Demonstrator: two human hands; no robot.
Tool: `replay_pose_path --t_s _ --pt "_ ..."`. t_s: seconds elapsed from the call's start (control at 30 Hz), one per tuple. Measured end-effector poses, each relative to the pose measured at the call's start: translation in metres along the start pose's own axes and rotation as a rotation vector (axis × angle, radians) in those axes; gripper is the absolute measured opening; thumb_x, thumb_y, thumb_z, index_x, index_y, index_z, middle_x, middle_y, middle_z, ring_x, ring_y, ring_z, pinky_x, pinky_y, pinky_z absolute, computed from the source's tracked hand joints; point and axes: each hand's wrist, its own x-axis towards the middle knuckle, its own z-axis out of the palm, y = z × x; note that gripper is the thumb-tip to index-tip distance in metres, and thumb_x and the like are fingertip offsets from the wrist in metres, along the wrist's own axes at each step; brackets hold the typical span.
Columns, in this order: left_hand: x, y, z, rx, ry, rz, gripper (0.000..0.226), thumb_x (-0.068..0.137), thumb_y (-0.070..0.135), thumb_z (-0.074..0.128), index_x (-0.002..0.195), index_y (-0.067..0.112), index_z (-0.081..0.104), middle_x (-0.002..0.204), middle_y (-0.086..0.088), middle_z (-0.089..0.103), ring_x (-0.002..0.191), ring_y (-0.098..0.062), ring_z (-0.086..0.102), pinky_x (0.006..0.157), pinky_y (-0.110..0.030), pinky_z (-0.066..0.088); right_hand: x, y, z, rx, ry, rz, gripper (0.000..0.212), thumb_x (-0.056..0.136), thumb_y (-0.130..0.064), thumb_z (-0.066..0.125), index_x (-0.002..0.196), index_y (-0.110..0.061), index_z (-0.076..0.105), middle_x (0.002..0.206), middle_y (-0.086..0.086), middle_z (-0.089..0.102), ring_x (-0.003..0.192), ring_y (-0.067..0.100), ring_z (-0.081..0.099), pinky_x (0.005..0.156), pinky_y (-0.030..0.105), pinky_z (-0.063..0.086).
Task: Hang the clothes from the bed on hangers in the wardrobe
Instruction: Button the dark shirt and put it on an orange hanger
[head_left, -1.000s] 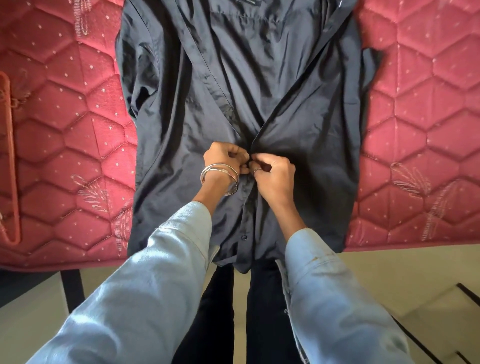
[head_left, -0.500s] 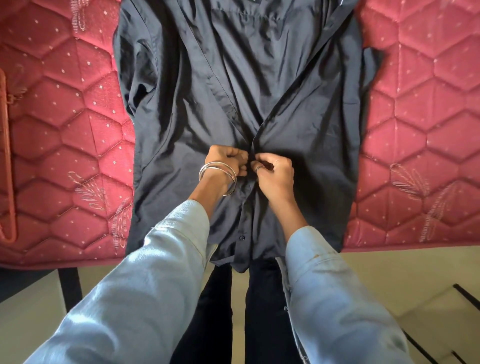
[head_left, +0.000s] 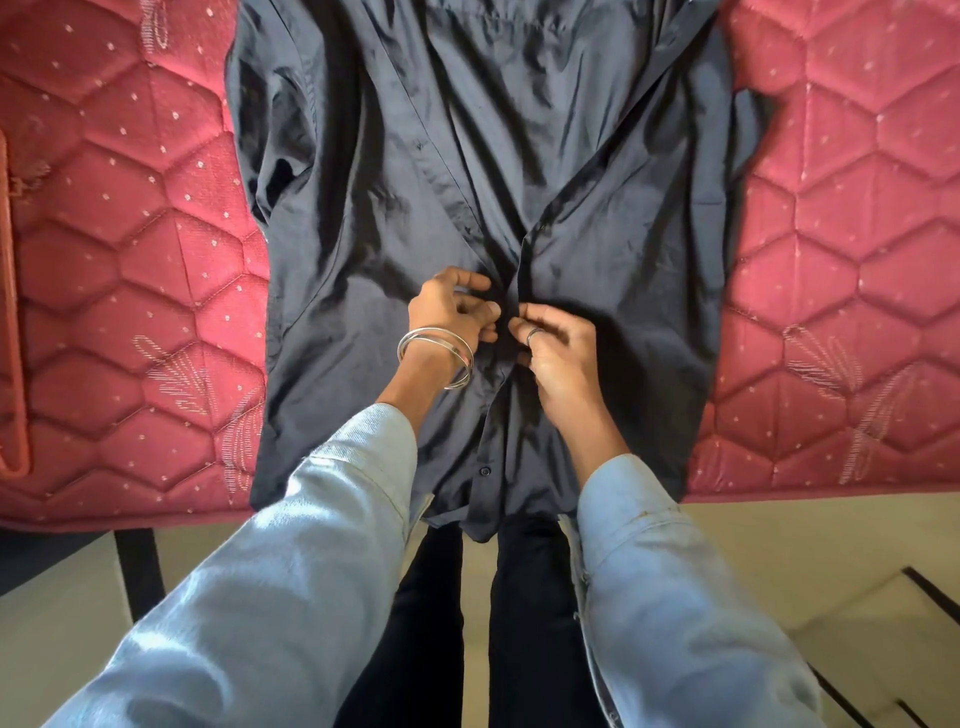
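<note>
Dark satin-like shirt (head_left: 363, 234) lies flat on the red quilted bed (head_left: 130, 260), collar far, hem near and overhanging the near edge. Its long axis, the front placket, runs near to far directly between the hands. Left hand (head_left: 449, 309) and right hand (head_left: 558, 345) sit level on either side of that line, each pinching an edge of the placket at mid-length. Neither is nearer. Above them the front gapes open; judged, fastening proceeds far-ward. A hanger (head_left: 10, 312) lies at the far left.
</note>
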Motion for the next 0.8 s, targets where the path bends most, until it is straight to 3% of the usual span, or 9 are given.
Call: replay_pose_path --t_s 0.13,0.23,0.43,0.57,0.67,0.8 --pt "-0.002 0.003 -0.001 0.001 0.032 -0.003 0.02 0.083 -0.001 0.068 0.09 0.015 0.059 0.071 -0.003 0.065 0.047 -0.01 0.063 0.064 -0.027 0.058 0.0 -0.003 -0.002 -0.361 0.024 -0.18 0.022 0.084 -0.006 0.068 0.106 -0.009 0.073 0.096 0.002 0.073 0.086 0.009 0.066 0.088 0.028 0.054" --pt "-0.001 0.006 0.001 0.039 0.064 -0.002 0.018 0.084 -0.001 0.067 0.092 0.014 0.06 0.072 -0.003 0.066 0.046 -0.009 0.063 0.06 -0.02 0.057 -0.003 -0.004 -0.003 -0.445 0.03 -0.282 0.022 0.085 -0.008 0.068 0.107 -0.01 0.073 0.094 -0.005 0.072 0.081 0.001 0.064 0.08 0.012 0.05" --pt "0.0 0.008 0.002 0.089 0.053 0.008 0.018 0.084 -0.002 0.064 0.095 0.013 0.06 0.078 -0.008 0.066 0.048 -0.011 0.062 0.053 -0.016 0.053 0.0 0.005 0.0 -0.293 0.085 -0.219 0.022 0.083 -0.007 0.069 0.104 -0.012 0.074 0.085 -0.01 0.071 0.077 0.005 0.066 0.083 0.035 0.057" --pt "0.0 0.007 0.002 0.087 0.058 -0.004 0.018 0.084 -0.003 0.065 0.097 0.01 0.061 0.088 -0.016 0.069 0.05 -0.014 0.063 0.05 -0.015 0.052 0.002 0.001 -0.002 -0.311 0.039 -0.189 0.022 0.084 -0.009 0.069 0.105 -0.014 0.074 0.087 -0.007 0.072 0.083 0.01 0.069 0.084 0.038 0.057" --pt "0.001 0.008 0.0 0.105 0.047 0.009 0.019 0.084 -0.004 0.065 0.099 0.008 0.062 0.092 -0.02 0.068 0.053 -0.016 0.063 0.049 -0.012 0.05 0.004 -0.004 -0.005 -0.24 -0.054 -0.119 0.018 0.089 -0.009 0.062 0.104 -0.009 0.073 0.09 0.007 0.072 0.079 0.02 0.067 0.079 0.043 0.059" --pt "0.002 0.009 0.0 0.097 0.025 0.038 0.022 0.083 -0.005 0.066 0.102 0.006 0.062 0.092 -0.022 0.068 0.061 -0.02 0.065 0.051 -0.013 0.052 0.01 -0.016 -0.009 -0.233 -0.121 -0.067 0.017 0.094 -0.006 0.056 0.104 -0.002 0.07 0.083 0.009 0.067 0.072 0.016 0.063 0.073 0.04 0.06"
